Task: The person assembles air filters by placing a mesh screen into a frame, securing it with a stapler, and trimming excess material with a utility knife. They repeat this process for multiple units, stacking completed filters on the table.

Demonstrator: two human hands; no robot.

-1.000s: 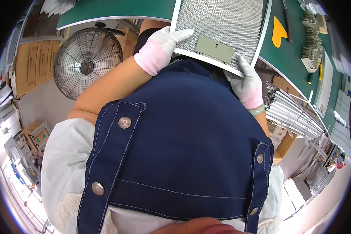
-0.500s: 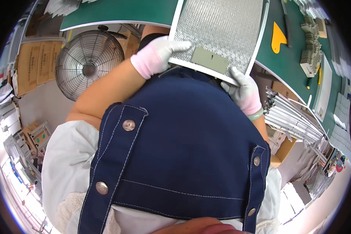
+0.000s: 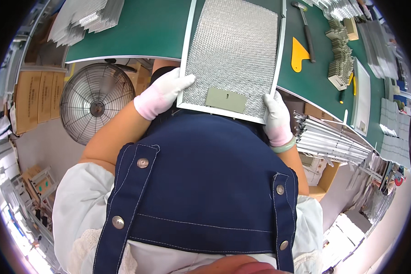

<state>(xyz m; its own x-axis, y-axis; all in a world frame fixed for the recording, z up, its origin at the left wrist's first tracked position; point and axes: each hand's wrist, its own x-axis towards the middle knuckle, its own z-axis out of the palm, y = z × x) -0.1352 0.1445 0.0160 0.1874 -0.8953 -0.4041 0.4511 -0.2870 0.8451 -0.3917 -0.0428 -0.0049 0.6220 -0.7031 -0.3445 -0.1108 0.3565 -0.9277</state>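
Beyond the fingers of the left hand [image 3: 162, 94] and the right hand [image 3: 277, 119], the largest thing I see is a green table [image 3: 141, 32], stretching out to both sides. Below the fingers, toward the body, I have the blue apron [image 3: 205, 182], and off to the left of the left fingers a round fan [image 3: 97, 108]. Between the two hands is the mesh panel [image 3: 235, 55] in its white frame; I can't tell whether its far end rests on the table. The left thumb lies over the frame's left side and the right thumb over its near right corner, both hands pinching the rim; how the fingers underneath sit, I can't tell. Right of the right fingers I see a bundle of metal strips [image 3: 329, 139], and farther ahead some grey-green pieces [image 3: 339, 59] and a hammer [image 3: 309, 43]. Between the thumbs a flat grey-green plate [image 3: 225, 100] lies on the mesh. Ahead of the right fingers, beside the hammer, is a yellow scraper [image 3: 298, 55].
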